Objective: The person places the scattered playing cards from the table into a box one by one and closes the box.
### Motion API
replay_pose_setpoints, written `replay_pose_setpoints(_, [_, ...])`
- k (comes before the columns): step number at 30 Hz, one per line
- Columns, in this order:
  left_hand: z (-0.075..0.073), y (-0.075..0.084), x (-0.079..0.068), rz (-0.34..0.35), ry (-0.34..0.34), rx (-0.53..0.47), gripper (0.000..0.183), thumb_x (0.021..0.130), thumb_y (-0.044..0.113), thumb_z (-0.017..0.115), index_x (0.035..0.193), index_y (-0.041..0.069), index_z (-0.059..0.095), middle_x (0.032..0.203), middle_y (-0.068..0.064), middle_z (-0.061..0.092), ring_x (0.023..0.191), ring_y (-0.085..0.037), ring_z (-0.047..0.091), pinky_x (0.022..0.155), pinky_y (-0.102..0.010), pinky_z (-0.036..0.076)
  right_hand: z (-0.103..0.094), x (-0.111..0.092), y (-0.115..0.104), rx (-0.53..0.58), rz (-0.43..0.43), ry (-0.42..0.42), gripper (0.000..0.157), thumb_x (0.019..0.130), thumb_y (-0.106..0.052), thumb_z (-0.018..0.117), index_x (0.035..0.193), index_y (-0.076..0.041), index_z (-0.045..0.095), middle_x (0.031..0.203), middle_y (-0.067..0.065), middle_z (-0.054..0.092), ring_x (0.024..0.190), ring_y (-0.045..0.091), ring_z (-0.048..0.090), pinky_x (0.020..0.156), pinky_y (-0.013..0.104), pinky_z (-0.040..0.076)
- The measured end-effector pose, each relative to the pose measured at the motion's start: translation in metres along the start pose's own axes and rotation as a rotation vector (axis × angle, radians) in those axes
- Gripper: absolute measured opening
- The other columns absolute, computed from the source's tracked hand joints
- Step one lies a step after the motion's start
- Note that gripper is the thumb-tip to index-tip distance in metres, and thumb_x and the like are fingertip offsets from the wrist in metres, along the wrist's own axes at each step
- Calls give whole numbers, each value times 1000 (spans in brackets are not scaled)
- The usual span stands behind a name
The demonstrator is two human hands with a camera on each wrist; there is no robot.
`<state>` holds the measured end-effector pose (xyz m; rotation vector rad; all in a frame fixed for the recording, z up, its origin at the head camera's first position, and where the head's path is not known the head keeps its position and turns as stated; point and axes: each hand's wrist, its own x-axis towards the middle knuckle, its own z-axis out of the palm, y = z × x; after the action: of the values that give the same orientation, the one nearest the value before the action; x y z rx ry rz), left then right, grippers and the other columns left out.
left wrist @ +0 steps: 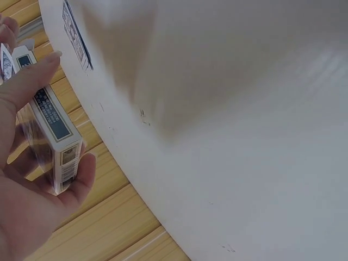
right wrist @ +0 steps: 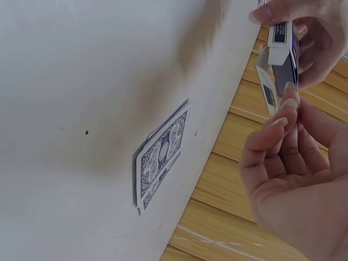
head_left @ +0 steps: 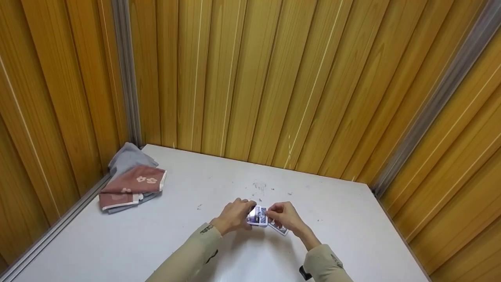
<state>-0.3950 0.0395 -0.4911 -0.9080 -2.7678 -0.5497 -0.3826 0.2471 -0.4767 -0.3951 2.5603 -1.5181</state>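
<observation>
My left hand [head_left: 234, 215] grips a small playing-card box [left wrist: 53, 128] by its long sides, thumb across one edge and fingers round the other. The box has dark blue and white labels and a barcode at one end. Its other end stands open, with a white flap [right wrist: 267, 89] folded out. At that open end my right hand [head_left: 285, 216] pinches a playing card [head_left: 263, 214] that sticks partly out of the box. On the table below the right hand lies a small stack of playing cards [right wrist: 163, 155], blue patterned backs up and slightly spread.
A folded reddish cloth [head_left: 133, 184] with pale flowers lies over a grey cloth [head_left: 131, 156] at the table's left corner. Yellow wood-look panels [head_left: 242, 78] stand behind and on both sides of the white table [head_left: 188, 239]. Dark scuff marks dot its surface.
</observation>
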Motion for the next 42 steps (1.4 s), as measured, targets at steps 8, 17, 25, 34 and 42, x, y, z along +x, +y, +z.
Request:
replay_pose_setpoints(8, [1,0,2,-24,8,36,64,55,29,83,113,20,56,94,4,61,84,-15,52,68,-31,46,10,0,-7,-27,8,12,22,88,-21,56,93,-2,66,68,10,61,48,10,46,44,20,39])
replay_pose_setpoints(17, [-1,-9,1,-92,9,15,62,55,25,82,111,19,56,89,1,60,81,-16,51,65,-32,45,10,-6,-17,49,8,-304,46,88,-18,56,127,3,45,63,3,57,47,9,45,42,19,38])
replay_pose_setpoints(25, [-5,-15,-5,-104,2,-26,63,55,22,83,111,17,56,88,3,58,79,-15,49,66,-30,44,-14,-6,43,-362,182,234,32,77,-25,68,87,3,57,74,7,55,64,15,47,55,26,40])
replay_pose_setpoints(34, [-5,-13,-5,-107,-5,-46,61,55,20,82,111,17,56,89,3,59,79,-14,50,66,-29,45,-21,-16,74,-398,287,247,37,71,-30,74,78,-4,49,70,3,46,64,16,42,54,25,33])
replay_pose_setpoints(42, [-6,-11,-6,-124,-14,-48,63,56,20,82,114,17,55,92,2,59,81,-15,50,69,-30,46,-31,-15,62,-32,196,168,19,81,-14,64,80,2,55,68,3,55,56,15,52,48,27,43])
